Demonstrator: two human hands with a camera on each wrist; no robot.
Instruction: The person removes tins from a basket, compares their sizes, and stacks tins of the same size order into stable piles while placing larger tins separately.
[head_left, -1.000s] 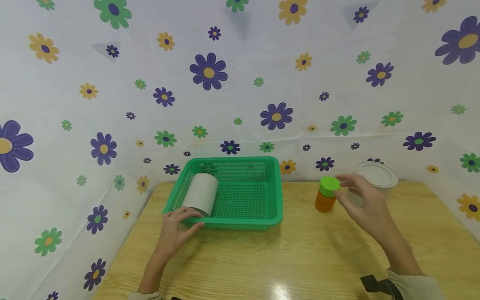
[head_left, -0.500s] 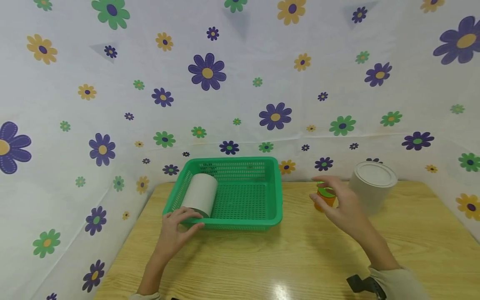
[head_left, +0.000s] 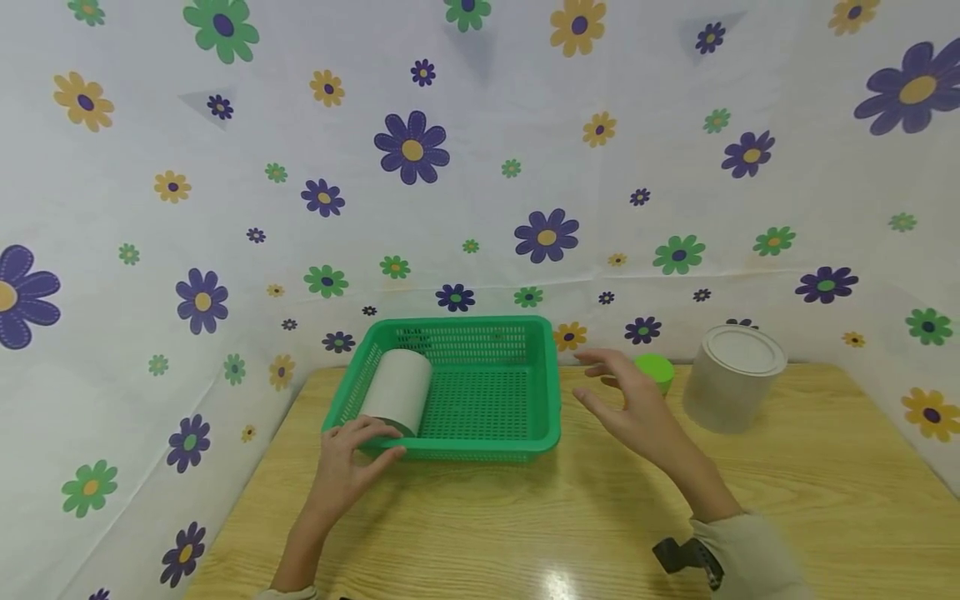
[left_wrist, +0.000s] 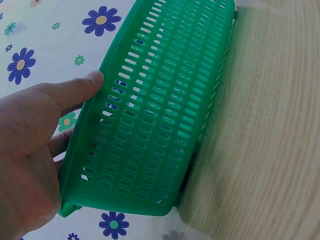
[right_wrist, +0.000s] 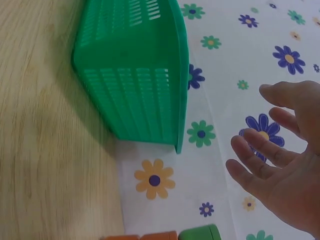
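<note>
Left hand grips the near-left rim of the green perforated plastic basket; thumb over the lip, fingers on the outer wall, as the left wrist view shows. Basket sits on the light wooden table, left of centre, far side near the flowered backdrop

Right hand hangs open in the air between basket and small orange jar with green lid, fingers spread and relaxed, holding nothing. In the right wrist view the palm is clear of the jar, which lies low at the frame edge

White cylinder lies on its side inside the basket, against the left wall. Grey round tin with pale lid stands upright just right of the jar

Handling, judged: jar looks light and rigid; smooth plastic lid probably a bit slippery. Best hold is likely around the lid or upper body, fingers opposed across the width. Being narrow, it could tip if knocked sideways. Basket is thin slotted plastic, likely to flex at the rim

Room: the tin crowds the jar's right side, backdrop close behind. Open approach from the near side and from above. Basket's right half is free floor; its wall must be cleared from above. Broad bare table on the near side
</note>
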